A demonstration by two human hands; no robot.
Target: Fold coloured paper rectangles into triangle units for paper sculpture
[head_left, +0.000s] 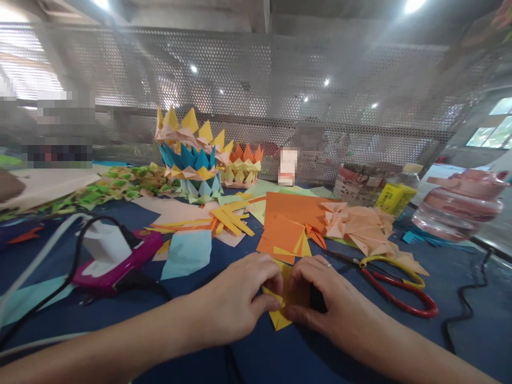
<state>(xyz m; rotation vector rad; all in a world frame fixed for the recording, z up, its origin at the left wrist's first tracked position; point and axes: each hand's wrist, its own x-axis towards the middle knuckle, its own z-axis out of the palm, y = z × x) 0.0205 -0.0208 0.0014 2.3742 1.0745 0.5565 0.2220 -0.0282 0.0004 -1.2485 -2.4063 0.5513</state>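
1. Yellow paper (285, 288) is being handled near the middle of the near edge of the blue table (264, 357), between the two hands.
2. Its left side is being pinched by the thumb and fingers of the left hand (236, 298). Its right side is being touched by the curved right hand (340, 298); whether it is being gripped there cannot be told.
3. A fold is apparently being shaped. For a crisp result, edges are best being matched first, with the near point being steadied flat while the crease is being pressed outward.
4. Scissors (362, 263) are lying toward the right edge, orange paper (280, 234) just beyond the fold.
5. Print is being carried by the bottle's yellow label (394, 198) toward the far right corner, but no wording or brand is being made out.
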